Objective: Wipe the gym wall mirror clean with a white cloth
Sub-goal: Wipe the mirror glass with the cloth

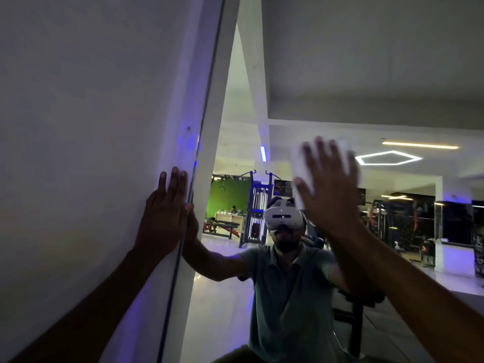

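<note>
The large frameless glass wall mirror (340, 74) is being wiped near its left edge, where a thin metal trim strip (195, 158) meets the plain white painted wall (78, 100). The small white cloth (298, 163) is pressed flat against the glass under the right hand (332, 187), whose fingers are spread wide and straight; the hand is blurred, which suggests a stroke is under way. The left hand (165, 218) is laid flat on the wall just beside the trim, fingers straight and together, apparently as a brace. Gym machines and a hexagonal ceiling light are seen only as reflections in the glass. For this step to be done well, even palm pressure should be kept over the whole cloth, strokes should be overlapped, and the strip of glass nearest the trim should not be missed, since the cloth lies well apart from it
</note>
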`<action>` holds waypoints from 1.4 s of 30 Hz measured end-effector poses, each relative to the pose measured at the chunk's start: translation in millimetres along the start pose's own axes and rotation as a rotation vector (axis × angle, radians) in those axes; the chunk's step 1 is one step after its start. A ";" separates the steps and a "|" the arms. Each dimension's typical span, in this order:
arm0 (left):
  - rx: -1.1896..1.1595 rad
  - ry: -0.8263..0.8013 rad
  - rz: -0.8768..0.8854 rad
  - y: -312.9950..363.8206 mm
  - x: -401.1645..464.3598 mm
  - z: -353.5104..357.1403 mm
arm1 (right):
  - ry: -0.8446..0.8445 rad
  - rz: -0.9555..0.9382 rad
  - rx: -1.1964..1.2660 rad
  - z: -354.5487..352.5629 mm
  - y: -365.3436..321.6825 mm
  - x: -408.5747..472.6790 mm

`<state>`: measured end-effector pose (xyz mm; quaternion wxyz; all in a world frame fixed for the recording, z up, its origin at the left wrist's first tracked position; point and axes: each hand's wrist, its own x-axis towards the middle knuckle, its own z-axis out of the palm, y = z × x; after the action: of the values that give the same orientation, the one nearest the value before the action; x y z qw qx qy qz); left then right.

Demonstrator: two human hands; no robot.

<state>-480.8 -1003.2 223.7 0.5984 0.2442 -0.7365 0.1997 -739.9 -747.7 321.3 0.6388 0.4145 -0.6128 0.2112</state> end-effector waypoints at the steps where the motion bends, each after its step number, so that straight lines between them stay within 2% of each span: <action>1: 0.037 0.003 0.011 -0.2 -0.4 -0.8 | -0.004 0.104 -0.014 -6.0 10.9 -5.1; 3: 0.073 0.018 0.012 -0.5 -1.3 -0.4 | 0.006 0.254 -0.041 -9.1 5.1 -3.5; 5: 0.075 0.016 0.000 0.6 -1.8 1.7 | 0.037 0.331 -0.023 -3.5 -28.8 13.5; 10: 0.050 0.025 0.013 0.8 -2.5 0.6 | 0.022 0.027 0.072 19.0 -145.2 55.8; 13: 0.035 0.039 0.024 -3.7 -4.9 -0.9 | -0.013 -0.200 0.115 24.5 -179.2 48.6; 15: 0.004 0.025 -0.006 -1.0 -6.0 0.2 | -0.027 -0.291 0.120 21.9 -168.1 33.9; 17: -0.014 0.027 -0.060 7.4 -7.8 3.2 | -0.055 -0.261 0.053 17.3 -133.3 10.0; 19: -0.040 0.026 -0.102 15.4 -11.5 5.2 | -0.046 -0.133 0.018 8.7 -81.3 -22.5; 22: -0.045 0.041 -0.089 14.5 -28.7 10.5 | -0.004 0.183 -0.003 -5.1 -2.4 -79.3; 24: -0.047 0.047 -0.075 11.3 -44.7 13.4 | -0.014 0.362 -0.040 -7.5 6.7 -100.5; 26: -0.022 0.046 -0.087 13.6 -59.8 17.1 | -0.003 0.472 -0.049 -0.9 -24.8 -102.5; 28: 0.020 0.045 -0.113 19.5 -72.0 19.4 | 0.006 0.412 -0.001 6.8 -70.8 -94.5; 31: 0.063 0.038 -0.117 23.6 -88.9 18.8 | -0.072 0.102 0.061 18.4 -129.9 -97.3; 33: 0.070 0.038 -0.090 23.3 -99.5 16.4 | -0.171 -0.136 0.101 18.4 -146.3 -114.6; 35: 0.071 0.029 -0.085 21.9 -106.4 14.1 | -0.222 -0.227 0.131 12.8 -138.8 -131.9; 40: 0.102 0.011 -0.049 14.4 -129.8 15.8 | -0.164 0.067 0.005 6.1 -45.5 -188.2; 42: 0.100 0.012 -0.025 12.2 -143.8 19.3 | -0.140 0.229 -0.013 4.4 -44.3 -198.8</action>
<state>-479.6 -987.4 79.0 0.5921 0.2818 -0.7190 0.2302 -739.8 -728.9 118.5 0.5688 0.3513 -0.7006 0.2493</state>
